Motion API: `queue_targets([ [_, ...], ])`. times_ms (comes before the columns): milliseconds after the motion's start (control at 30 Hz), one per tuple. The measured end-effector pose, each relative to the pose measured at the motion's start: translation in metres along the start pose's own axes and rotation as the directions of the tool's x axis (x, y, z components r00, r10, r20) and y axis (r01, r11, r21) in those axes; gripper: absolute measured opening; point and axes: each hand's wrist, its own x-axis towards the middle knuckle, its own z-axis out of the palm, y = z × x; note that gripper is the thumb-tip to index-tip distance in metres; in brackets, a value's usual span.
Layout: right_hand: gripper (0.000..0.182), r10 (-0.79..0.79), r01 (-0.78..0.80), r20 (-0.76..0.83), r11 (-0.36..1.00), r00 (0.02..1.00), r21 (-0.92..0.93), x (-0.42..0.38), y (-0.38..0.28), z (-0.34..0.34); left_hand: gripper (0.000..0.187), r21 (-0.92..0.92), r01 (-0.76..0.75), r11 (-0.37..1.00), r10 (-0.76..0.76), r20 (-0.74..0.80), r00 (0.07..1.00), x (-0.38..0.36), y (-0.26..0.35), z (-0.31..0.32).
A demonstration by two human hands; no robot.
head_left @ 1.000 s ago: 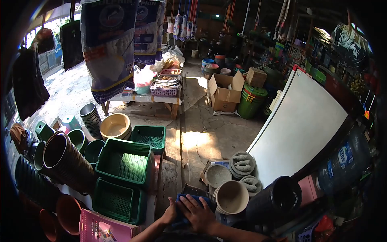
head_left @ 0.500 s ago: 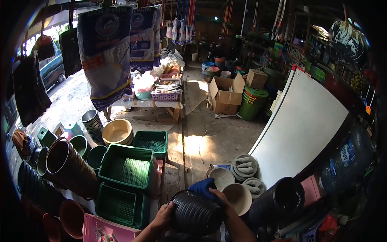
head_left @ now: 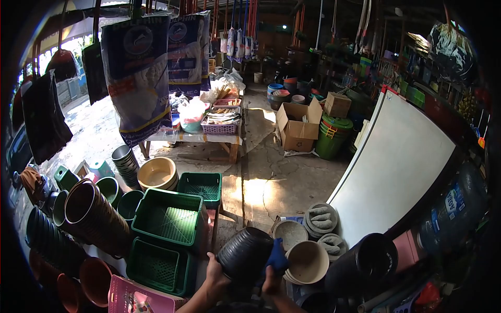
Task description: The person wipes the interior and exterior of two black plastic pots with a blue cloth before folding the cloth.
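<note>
My left hand (head_left: 216,273) grips the side of a black ribbed plastic pot (head_left: 243,253), which is tilted in front of me. Bunched in my right hand (head_left: 271,283) is a blue cloth (head_left: 278,259), close against the pot's right end. The fingers of my right hand are partly hidden and curl around the cloth. Just right of the cloth is a stack of cream pots (head_left: 307,263), and nested green plastic baskets (head_left: 166,216) sit left of my left hand.
A pink basket (head_left: 122,293) is at lower left, near stacked dark pots (head_left: 86,203). To the right are a tall black pot (head_left: 373,261) and a leaning white panel (head_left: 396,161). An open cardboard box (head_left: 300,130) stands on the floor farther back.
The pot has turned and tilted, and its dark base end now points up. The blue cloth and my right hand have moved from the pot's top down along its right side.
</note>
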Motion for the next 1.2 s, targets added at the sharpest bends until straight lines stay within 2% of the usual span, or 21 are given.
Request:
queue_targets([
  [100, 0.065, -0.269, 0.261, 0.017, 0.912, 0.963, -0.316, -0.005, -0.041, 0.010, 0.090, 0.086, -0.069, 0.994, 0.073, -0.052, 0.996, 0.006, -0.006, 0.002],
  [167, 0.075, -0.324, 0.582, 0.493, 0.573, 0.808, -0.578, -0.012, -0.040, 0.012, 0.091, 0.163, -0.097, 0.982, 0.114, -0.098, 0.989, 0.006, -0.009, 0.004],
  [233, 0.069, -0.298, 0.588, 0.533, 0.610, 0.792, -0.532, -0.011, -0.054, 0.013, 0.098, 0.639, 0.006, 0.769, 0.279, -0.345, 0.896, -0.009, -0.010, 0.014],
  [400, 0.064, -0.201, 0.662, 0.744, 0.635, 0.638, -0.397, 0.037, -0.079, 0.009, 0.099, 0.408, -0.017, 0.913, 0.161, -0.321, 0.933, -0.041, -0.013, 0.037],
  [467, 0.060, -0.170, 0.637, 0.782, 0.693, 0.600, -0.338, 0.059, -0.080, 0.010, 0.081, 0.531, -0.206, 0.822, 0.247, -0.005, 0.969, -0.045, -0.020, 0.033],
  [500, 0.060, -0.163, 0.631, 0.781, 0.697, 0.603, -0.341, 0.068, -0.074, 0.008, 0.081, 0.532, -0.199, 0.823, 0.241, -0.011, 0.970, -0.043, -0.016, 0.022],
  [567, 0.052, -0.104, 0.319, 0.766, 0.938, 0.635, -0.137, 0.088, -0.053, 0.000, 0.060, 0.914, -0.050, 0.403, 0.031, 0.041, 0.999, -0.034, -0.002, -0.005],
  [600, 0.047, 0.269, -0.145, 0.783, 0.963, 0.561, -0.227, 0.099, -0.044, -0.008, 0.040, 0.823, -0.147, 0.548, 0.066, 0.133, 0.989, -0.035, -0.003, -0.007],
  [633, 0.042, 0.564, -0.561, 0.761, 0.761, 0.322, -0.327, 0.107, -0.032, -0.019, 0.040, 0.822, -0.144, 0.551, 0.063, 0.131, 0.989, -0.037, -0.002, -0.009],
  [700, 0.040, 0.594, -0.744, 0.737, 0.640, 0.321, -0.192, 0.109, 0.020, -0.042, 0.037, 0.661, -0.089, 0.745, 0.046, 0.082, 0.996, -0.042, 0.005, -0.013],
  [767, 0.039, 0.618, -0.872, 0.720, 0.488, 0.316, -0.037, 0.094, 0.039, -0.050, 0.043, 0.622, -0.094, 0.777, 0.108, 0.016, 0.994, -0.035, 0.002, -0.028],
  [800, 0.041, 0.578, -0.939, 0.743, 0.262, 0.338, 0.224, 0.083, 0.039, -0.051, 0.046, 0.492, -0.123, 0.862, 0.142, 0.000, 0.990, -0.032, -0.003, -0.025],
  [833, 0.043, 0.542, -0.896, 0.754, -0.007, 0.370, 0.445, 0.077, 0.029, -0.050, 0.050, 0.349, -0.155, 0.924, 0.173, -0.021, 0.985, -0.030, -0.007, -0.021],
  [867, 0.046, 0.545, -0.806, 0.655, 0.068, 0.524, 0.588, 0.066, 0.016, -0.044, 0.050, 0.348, -0.160, 0.924, 0.179, -0.023, 0.984, -0.029, -0.010, -0.016],
  [900, 0.046, 0.546, -0.807, 0.657, 0.063, 0.520, 0.587, 0.055, 0.011, -0.038, 0.052, 0.227, -0.153, 0.962, 0.160, -0.013, 0.987, -0.030, -0.014, -0.008],
  [967, 0.049, 0.479, -0.543, 0.257, 0.713, 0.839, 0.444, 0.022, 0.013, -0.032, 0.054, -0.021, -0.119, 0.993, 0.120, 0.021, 0.993, -0.029, -0.020, 0.006],
  [1000, 0.057, 0.112, -0.103, 0.138, 0.992, 0.984, -0.072, -0.014, 0.062, -0.027, 0.054, -0.036, -0.124, 0.992, 0.125, 0.021, 0.992, -0.025, -0.024, 0.007],
  [1033, 0.057, 0.118, -0.109, 0.132, 0.991, 0.984, -0.075, -0.005, 0.023, -0.017, 0.054, -0.034, -0.116, 0.993, 0.117, 0.019, 0.993, -0.019, -0.029, 0.003],
  [1100, 0.065, -0.270, 0.270, 0.059, 0.868, 0.961, -0.417, 0.016, -0.050, -0.004, 0.049, 0.258, -0.234, 0.937, 0.287, -0.190, 0.939, -0.003, -0.038, -0.010],
  [1133, 0.065, -0.268, 0.264, 0.052, 0.868, 0.962, -0.421, 0.019, -0.054, -0.006, 0.049, 0.263, -0.228, 0.938, 0.281, -0.188, 0.941, 0.001, -0.040, -0.016],
  [1200, 0.063, -0.159, 0.455, 0.492, 0.683, 0.856, -0.572, 0.023, -0.058, -0.008, 0.046, 0.689, -0.146, 0.710, 0.327, -0.140, 0.934, 0.000, -0.038, -0.017],
])
